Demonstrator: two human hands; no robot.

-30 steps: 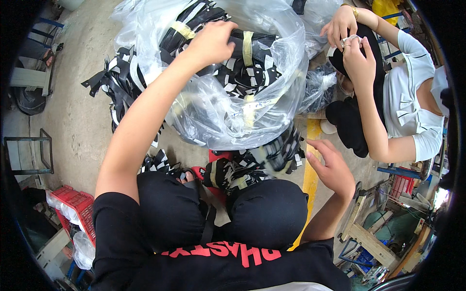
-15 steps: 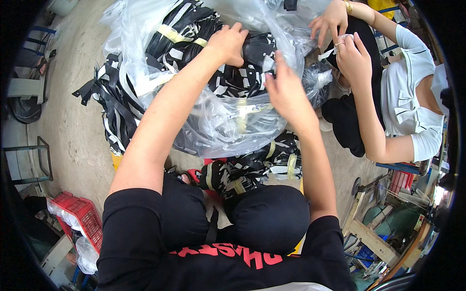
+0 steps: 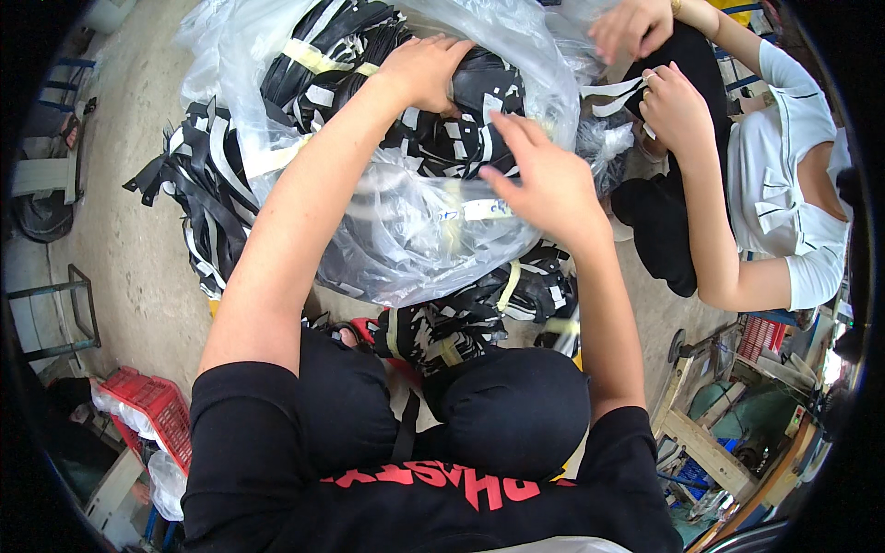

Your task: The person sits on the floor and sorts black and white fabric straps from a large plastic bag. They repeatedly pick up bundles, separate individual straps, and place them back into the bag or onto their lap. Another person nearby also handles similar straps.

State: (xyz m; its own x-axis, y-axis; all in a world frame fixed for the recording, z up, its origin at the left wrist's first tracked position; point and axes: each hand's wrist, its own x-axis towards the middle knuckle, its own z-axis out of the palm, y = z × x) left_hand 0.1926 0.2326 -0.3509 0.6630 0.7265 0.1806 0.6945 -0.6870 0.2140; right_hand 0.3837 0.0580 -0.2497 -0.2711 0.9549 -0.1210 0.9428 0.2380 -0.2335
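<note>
Our R hand (image 3: 548, 180) has come up over the clear bag (image 3: 406, 258), spread w/ nothing visibly held. We've our L hand (image 3: 419, 76) on blk/wht strip bundles (image 3: 484, 81) inside it, part-curled; can't tell if gripping.

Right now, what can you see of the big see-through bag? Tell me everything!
The bag looks like thin, clear, crinkly plastic. It is wide open in front of the person's knees, its loose sides spread around black-and-white bundles, some with pale yellow bands. The left hand reaches into its opening, over the bundles. The right hand is above its near side; I can't tell if it touches. Its bottom is hidden.
</note>
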